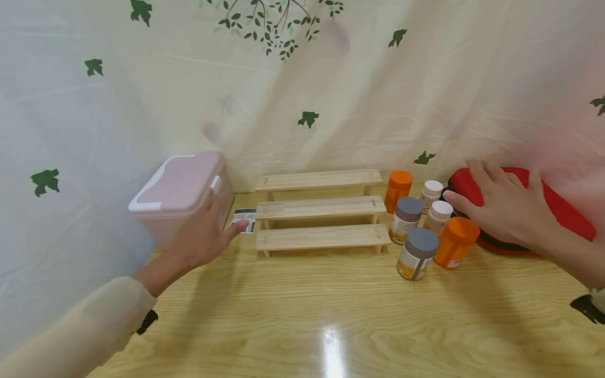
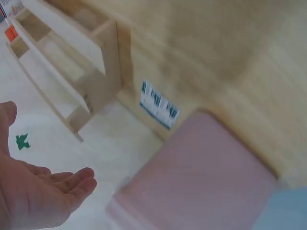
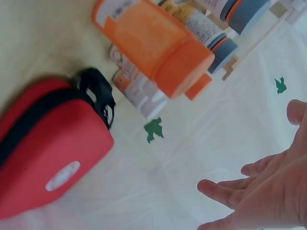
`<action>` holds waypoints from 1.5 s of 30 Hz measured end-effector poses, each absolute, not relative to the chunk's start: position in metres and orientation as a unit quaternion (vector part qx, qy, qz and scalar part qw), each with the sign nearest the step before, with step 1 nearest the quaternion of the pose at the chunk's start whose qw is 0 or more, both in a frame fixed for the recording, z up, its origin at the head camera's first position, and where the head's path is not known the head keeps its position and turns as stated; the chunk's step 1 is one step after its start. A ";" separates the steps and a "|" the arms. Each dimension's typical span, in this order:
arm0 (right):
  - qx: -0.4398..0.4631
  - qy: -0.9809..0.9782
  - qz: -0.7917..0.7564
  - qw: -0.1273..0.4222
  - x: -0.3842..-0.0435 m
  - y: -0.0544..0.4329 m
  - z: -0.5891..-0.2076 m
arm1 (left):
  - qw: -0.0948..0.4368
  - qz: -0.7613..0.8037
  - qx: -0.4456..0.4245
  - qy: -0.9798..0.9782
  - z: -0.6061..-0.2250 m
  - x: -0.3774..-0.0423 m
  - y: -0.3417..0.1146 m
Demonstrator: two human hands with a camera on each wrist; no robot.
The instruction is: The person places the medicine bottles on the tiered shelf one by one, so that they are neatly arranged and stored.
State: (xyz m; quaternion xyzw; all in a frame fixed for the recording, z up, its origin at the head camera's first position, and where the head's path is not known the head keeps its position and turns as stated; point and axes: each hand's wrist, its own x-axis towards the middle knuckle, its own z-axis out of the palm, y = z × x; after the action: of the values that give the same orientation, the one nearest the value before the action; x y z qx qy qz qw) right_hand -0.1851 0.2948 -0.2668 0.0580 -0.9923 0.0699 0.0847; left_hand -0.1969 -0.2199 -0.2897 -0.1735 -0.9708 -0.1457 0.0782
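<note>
My left hand point(image 1: 199, 234) hovers before the front right side of a pink lidded box point(image 1: 181, 181), holding nothing. In the left wrist view its fingers point(image 2: 72, 184) are relaxed and apart from the box. With fingers spread, my right hand point(image 1: 510, 210) is over a red zippered case point(image 1: 567, 210). A gap shows between that hand and the case point(image 3: 72, 143) in the right wrist view. Left of the right hand stand orange bottles point(image 1: 456, 239), grey-lidded jars point(image 1: 418, 254) and white-capped bottles point(image 1: 438, 215), all upright.
A three-step wooden rack point(image 1: 321, 210) stands mid-table near the back. Beside its left end lies a small printed card point(image 1: 244, 218), close to the box. Behind everything hangs a pale cloth point(image 1: 264, 126) with green leaf prints. Wood-grain tabletop point(image 1: 283, 304) stretches across the front.
</note>
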 end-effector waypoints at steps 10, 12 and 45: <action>0.051 -0.987 0.142 0.051 -0.165 0.300 -0.280 | 0.088 -0.246 -0.144 -0.954 -0.313 -0.183 -0.214; 0.053 -0.984 0.167 0.032 -0.163 0.302 -0.283 | 0.086 -0.265 -0.142 -0.950 -0.317 -0.182 -0.213; 0.046 -0.948 0.314 0.023 -0.151 0.311 -0.340 | -0.088 -0.535 -0.064 -0.838 -0.379 -0.197 -0.211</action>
State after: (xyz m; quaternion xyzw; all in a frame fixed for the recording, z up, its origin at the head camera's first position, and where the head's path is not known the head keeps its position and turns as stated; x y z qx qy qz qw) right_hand -0.1514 0.3110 -0.3396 0.0455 -0.9480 0.3142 0.0235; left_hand -0.1970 -0.2109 -0.3786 -0.0637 -0.8381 -0.5346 -0.0881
